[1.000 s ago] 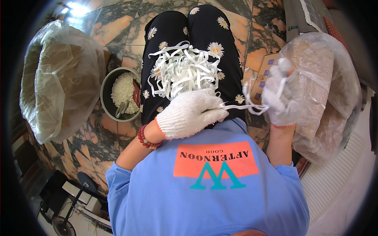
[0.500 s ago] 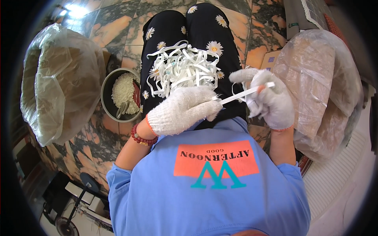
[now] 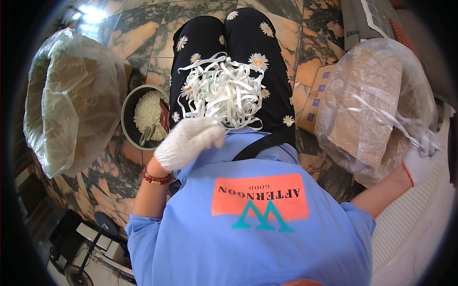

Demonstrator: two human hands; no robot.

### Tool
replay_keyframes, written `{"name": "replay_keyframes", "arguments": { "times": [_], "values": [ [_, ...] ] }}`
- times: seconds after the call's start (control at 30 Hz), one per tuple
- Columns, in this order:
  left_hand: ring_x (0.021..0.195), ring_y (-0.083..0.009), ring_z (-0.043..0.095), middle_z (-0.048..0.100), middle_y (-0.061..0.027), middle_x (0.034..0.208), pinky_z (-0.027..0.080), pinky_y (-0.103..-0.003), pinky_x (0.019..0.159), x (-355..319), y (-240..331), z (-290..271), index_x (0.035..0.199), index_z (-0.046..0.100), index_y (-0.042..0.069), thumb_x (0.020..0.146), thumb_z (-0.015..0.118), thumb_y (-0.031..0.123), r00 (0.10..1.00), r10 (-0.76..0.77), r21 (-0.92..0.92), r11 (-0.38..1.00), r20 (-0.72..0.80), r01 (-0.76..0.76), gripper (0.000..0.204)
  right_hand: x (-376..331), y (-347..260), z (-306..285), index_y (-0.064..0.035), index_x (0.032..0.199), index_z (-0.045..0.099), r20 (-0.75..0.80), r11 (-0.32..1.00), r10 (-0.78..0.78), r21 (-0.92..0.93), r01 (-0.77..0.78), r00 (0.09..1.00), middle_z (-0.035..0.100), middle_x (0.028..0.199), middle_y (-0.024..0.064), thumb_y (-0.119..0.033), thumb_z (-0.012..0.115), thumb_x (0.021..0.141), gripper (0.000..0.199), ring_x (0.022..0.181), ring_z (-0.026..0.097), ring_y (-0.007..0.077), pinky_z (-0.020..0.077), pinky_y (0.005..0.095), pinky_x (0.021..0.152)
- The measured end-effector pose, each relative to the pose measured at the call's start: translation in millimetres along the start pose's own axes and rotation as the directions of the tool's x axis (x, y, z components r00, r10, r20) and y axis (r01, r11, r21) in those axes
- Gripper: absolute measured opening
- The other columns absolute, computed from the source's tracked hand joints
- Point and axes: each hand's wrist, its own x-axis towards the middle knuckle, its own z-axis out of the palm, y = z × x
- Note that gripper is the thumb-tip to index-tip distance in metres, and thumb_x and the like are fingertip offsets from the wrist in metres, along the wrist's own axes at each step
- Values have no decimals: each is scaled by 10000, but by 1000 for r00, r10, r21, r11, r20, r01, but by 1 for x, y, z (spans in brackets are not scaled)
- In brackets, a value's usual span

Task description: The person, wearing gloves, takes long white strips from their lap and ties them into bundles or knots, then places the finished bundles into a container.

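Observation:
A tangled heap of narrow white elastic straps (image 3: 222, 88) lies on my lap. My left hand (image 3: 188, 143), in a white knitted glove, is beside the heap's near edge. Its fingers are bent together, hiding whatever may be between them. Far out to the right, my gloved right hand (image 3: 422, 159) is at the outer side of a clear plastic bag (image 3: 353, 128), its fingertips blurred. A loose white elastic strap (image 3: 377, 112) stretches from those fingers leftward across the bag.
Another clear plastic bag around a cardboard box (image 3: 71, 105) stands on the left. Beside it, a round pot (image 3: 128, 128) holds small white pellets (image 3: 148, 112) and a metal handle. A cardboard carton (image 3: 312, 107) sits against the right bag. Marble-patterned tiles (image 3: 136, 35) cover the floor.
My right hand has swung out to the right with the white elastic strap, away from the lap. My left hand has let go of that strap and drawn left.

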Motion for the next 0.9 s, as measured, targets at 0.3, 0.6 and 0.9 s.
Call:
{"name": "replay_keyframes", "arguments": {
  "times": [0.3, 0.6, 0.9],
  "values": [
    [596, -11, 367, 503, 54, 841, 284, -179, 513, -25, -58, -51, 1122, 642, 45, 1062, 497, 205, 802, -238, -390, 921, -549, 7, 224, -21, -67, -115, -51, 1378, 566, -396, -539, -131, -741, -401, 909, 621, 1301, 95, -167, 629, 933, 465, 1106, 570, 205, 462, 320, 962],
    [1225, -414, 591, 634, -276, 1290, 467, -450, 1024, -25, -137, -77, 1342, 569, 2, 938, 650, 282, 678, 37, 479, 737, -734, 477, 498, -25, 2, -83, -74, 1517, 433, -427, -322, 137, -872, -368, 894, 472, 1509, 200, -135, 555, 1009, 526, 1211, 592, 217, 507, 308, 958],
    [811, -145, 649, 703, -78, 902, 525, -294, 795, -10, -66, -45, 1026, 711, 7, 920, 734, 241, 678, 31, 134, 986, -734, 99, 258, 6, 49, -5, -1, 1261, 661, -100, -656, -63, -745, -116, 993, 712, 1178, 96, -202, 566, 1019, 328, 1081, 663, 202, 493, 304, 959]
  ]
}}
